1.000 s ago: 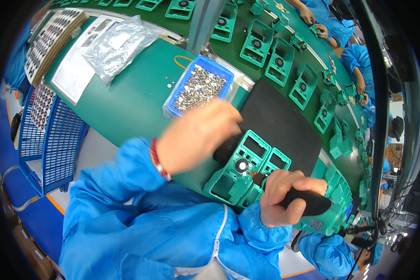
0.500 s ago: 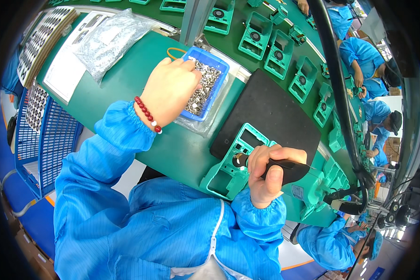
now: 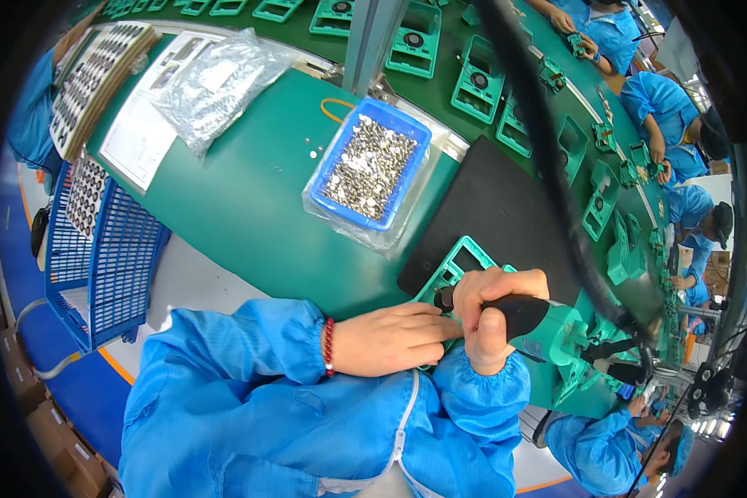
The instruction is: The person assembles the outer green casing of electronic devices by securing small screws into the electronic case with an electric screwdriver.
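Right hand [image 3: 500, 314] curled tight round black-and-green handheld tool [image 3: 526, 316]; left hand [image 3: 388, 339] palm-down, fingers extended, hold can't be told; open-framed green plastic housing [image 3: 449, 268] beneath both, partly hidden, by flat black mat [image 3: 502, 212]

Bright, largely even illumination falls across the green desk [image 3: 249, 183], with only soft shading visible. White highlights mark the clear plastic bag [image 3: 216, 91], and small metal parts [image 3: 369, 170] glint. The left grip [image 3: 390, 339] and right grip [image 3: 500, 311] are fairly sharp; a thick black cable [image 3: 548, 158] is soft-edged. Fisheye distortion bows straight edges outward, compressing the background at right, where small bright spots appear. Black vignetting encloses the circular field.
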### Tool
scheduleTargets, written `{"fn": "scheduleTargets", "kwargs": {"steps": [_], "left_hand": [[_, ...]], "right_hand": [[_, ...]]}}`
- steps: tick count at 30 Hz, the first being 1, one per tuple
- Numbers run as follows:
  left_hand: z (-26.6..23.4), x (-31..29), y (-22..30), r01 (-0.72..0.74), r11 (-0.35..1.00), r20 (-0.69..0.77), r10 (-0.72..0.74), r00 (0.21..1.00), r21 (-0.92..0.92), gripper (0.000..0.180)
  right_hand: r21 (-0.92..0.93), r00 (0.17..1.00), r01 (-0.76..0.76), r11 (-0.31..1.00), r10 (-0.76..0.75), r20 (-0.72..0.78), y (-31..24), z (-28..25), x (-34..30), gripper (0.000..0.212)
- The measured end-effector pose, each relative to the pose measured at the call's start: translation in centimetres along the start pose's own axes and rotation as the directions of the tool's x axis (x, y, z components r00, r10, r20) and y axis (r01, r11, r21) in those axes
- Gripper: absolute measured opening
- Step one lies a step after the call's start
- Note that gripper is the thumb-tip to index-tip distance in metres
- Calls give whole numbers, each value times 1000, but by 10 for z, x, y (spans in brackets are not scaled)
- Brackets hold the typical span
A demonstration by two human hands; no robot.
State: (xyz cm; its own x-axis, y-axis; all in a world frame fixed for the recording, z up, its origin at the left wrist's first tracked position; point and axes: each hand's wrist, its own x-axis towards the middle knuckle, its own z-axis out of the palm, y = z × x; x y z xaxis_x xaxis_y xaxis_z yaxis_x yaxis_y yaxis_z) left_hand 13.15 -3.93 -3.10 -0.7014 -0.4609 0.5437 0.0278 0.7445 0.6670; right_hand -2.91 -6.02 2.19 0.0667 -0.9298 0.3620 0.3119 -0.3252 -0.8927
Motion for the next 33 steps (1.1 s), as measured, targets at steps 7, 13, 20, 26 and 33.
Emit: {"fn": "scheduleTargets", "kwargs": {"steps": [7, 13, 20, 26, 33], "left_hand": [[7, 10, 2, -30, 981, -29, 36, 999, 191, 19], [10, 21, 13, 119, 978, 81, -134, 988, 171, 23], [4, 27, 23, 252, 961, -1, -253, 967, 115, 16], [6, 35, 24, 377, 925, -218, -360, 907, 43, 18], [9, 42, 28, 389, 921, -179, -379, 908, 25, 22]], "right_hand": [[-219, 995, 38, 975, -58, -86, 8, 3, -2, 40], [-367, 988, 20, 930, -74, -133, 6, -2, -5, 36], [-104, 958, 166, 981, -185, -219, -56, 0, 0, 43], [64, 965, 24, 998, -6, -263, -82, -2, -37, 44], [168, 998, 59, 984, -55, -26, -75, -22, -49, 39]]}}
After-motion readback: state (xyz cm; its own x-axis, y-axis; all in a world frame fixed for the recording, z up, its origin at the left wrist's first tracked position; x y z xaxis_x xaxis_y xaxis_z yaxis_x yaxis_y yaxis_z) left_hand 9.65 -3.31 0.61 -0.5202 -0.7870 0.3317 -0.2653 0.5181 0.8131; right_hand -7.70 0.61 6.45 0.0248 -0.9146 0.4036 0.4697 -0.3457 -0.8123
